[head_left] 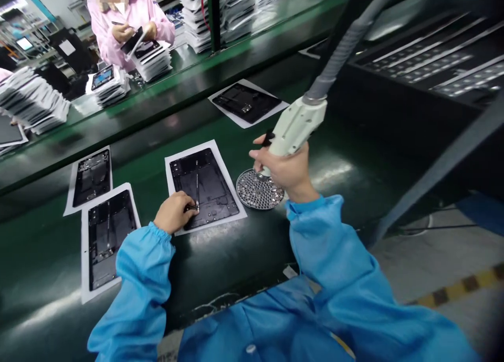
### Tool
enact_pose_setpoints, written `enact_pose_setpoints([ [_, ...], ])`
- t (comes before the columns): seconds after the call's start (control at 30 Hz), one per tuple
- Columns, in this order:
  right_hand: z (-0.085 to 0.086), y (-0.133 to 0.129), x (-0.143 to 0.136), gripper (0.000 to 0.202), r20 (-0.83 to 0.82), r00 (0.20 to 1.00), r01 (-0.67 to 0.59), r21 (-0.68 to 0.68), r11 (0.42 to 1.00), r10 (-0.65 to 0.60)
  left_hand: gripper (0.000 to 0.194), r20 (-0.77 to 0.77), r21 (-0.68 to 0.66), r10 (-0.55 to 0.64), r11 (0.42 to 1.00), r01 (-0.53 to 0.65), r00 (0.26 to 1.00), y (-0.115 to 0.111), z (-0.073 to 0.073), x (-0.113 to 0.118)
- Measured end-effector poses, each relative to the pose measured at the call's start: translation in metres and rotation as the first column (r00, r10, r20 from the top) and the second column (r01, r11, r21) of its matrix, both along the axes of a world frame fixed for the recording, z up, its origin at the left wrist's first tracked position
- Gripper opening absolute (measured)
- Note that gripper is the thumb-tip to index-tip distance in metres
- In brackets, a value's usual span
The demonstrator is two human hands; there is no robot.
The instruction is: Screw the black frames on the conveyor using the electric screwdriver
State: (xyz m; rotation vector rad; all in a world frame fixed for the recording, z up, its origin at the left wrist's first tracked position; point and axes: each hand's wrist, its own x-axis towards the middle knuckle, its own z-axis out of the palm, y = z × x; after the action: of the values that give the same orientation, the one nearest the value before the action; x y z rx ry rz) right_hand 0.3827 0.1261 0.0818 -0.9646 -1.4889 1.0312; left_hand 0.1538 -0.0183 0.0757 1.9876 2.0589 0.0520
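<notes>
Head camera view, left to right along a green desk [220,267]: a stack of white sheets [31,102] rises in the upper left of the frame, near a co-worker in pink [106,29] whose hands hold a dark panel [133,41]. Below, at frame left, a rear shell [92,178] and a front shell [104,231], both dark and tablet-like, lie on white paper. Toward the center, a blue-sleeved person's left hand [175,213], fingers curled, rests on the lower left of a middle shell [212,194], at a small part [192,209]; whether the fingers pinch or press it cannot be told. The middle shell's long axis appears to run away from the person, leaning to the upper left. A far shell [246,102] lies at upper center. Just right of the middle shell's paper sits a round metal dish [258,194]; above it, the right hand [291,168] is wrapped around a pale green tool [297,126], slanting up and right to a gray hose [342,52]. The middle shell lies left of the tool's partly hidden lower end, the left hand nearer to it, the right nearer the dish.
</notes>
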Motion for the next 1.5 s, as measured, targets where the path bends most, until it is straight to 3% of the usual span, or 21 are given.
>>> enact_pose_setpoints([
  [0.1, 0.0, -0.011, -0.015, 0.017, -0.021, 0.997, -0.071, -0.037, 0.997, 0.07, 0.007, 0.078, 0.013, 0.057, 0.998, -0.058, 0.995, 0.002, -0.001, 0.009],
  [0.23, -0.005, -0.012, -0.025, 0.016, -0.067, 0.995, -0.08, -0.07, 0.994, 0.075, 0.013, 0.199, -0.004, 0.176, 0.984, -0.179, 0.964, 0.003, -0.001, 0.022],
  [0.3, -0.007, -0.01, -0.026, 0.017, -0.076, 0.995, -0.069, -0.064, 0.996, 0.065, 0.014, 0.162, -0.013, 0.18, 0.984, -0.18, 0.97, 0.002, 0.0, 0.026],
  [0.43, -0.009, -0.009, -0.025, 0.017, -0.083, 0.995, -0.052, -0.059, 0.997, 0.047, 0.02, -0.026, 0.049, 0.095, 0.994, -0.093, 0.995, -0.005, 0.008, 0.033],
  [0.63, -0.011, -0.009, -0.027, 0.016, -0.134, 0.99, -0.056, -0.051, 0.997, 0.049, 0.018, 0.023, -0.19, -0.123, 0.974, 0.125, 0.992, -0.01, 0.01, 0.052],
  [0.77, -0.014, -0.007, -0.028, 0.015, -0.152, 0.987, -0.058, -0.061, 0.996, 0.048, 0.024, 0.002, -0.174, -0.149, 0.974, 0.147, 0.989, -0.006, 0.003, 0.053],
  [1.0, -0.015, -0.008, -0.03, 0.013, -0.141, 0.988, -0.074, -0.069, 0.995, 0.064, 0.022, -0.106, -0.162, -0.133, 0.98, 0.115, 0.985, -0.013, 0.013, 0.05],
  [1.13, -0.016, -0.007, -0.03, 0.014, -0.146, 0.987, -0.079, -0.07, 0.994, 0.068, 0.025, -0.159, -0.166, -0.138, 0.98, 0.112, 0.978, -0.013, 0.01, 0.058],
  [1.27, -0.016, -0.007, -0.03, 0.014, -0.139, 0.987, -0.088, -0.07, 0.994, 0.077, 0.025, -0.017, -0.153, -0.188, 0.971, 0.183, 0.982, -0.013, 0.007, 0.058],
  [1.37, -0.015, -0.007, -0.03, 0.014, -0.116, 0.989, -0.097, -0.074, 0.993, 0.088, 0.026, 0.094, -0.087, -0.114, 0.989, 0.122, 0.989, -0.013, 0.01, 0.044],
  [1.5, -0.014, -0.01, -0.03, 0.015, -0.102, 0.991, -0.094, -0.077, 0.993, 0.086, 0.021, -0.008, -0.024, 0.074, 0.997, -0.074, 0.997, -0.01, 0.01, 0.026],
])
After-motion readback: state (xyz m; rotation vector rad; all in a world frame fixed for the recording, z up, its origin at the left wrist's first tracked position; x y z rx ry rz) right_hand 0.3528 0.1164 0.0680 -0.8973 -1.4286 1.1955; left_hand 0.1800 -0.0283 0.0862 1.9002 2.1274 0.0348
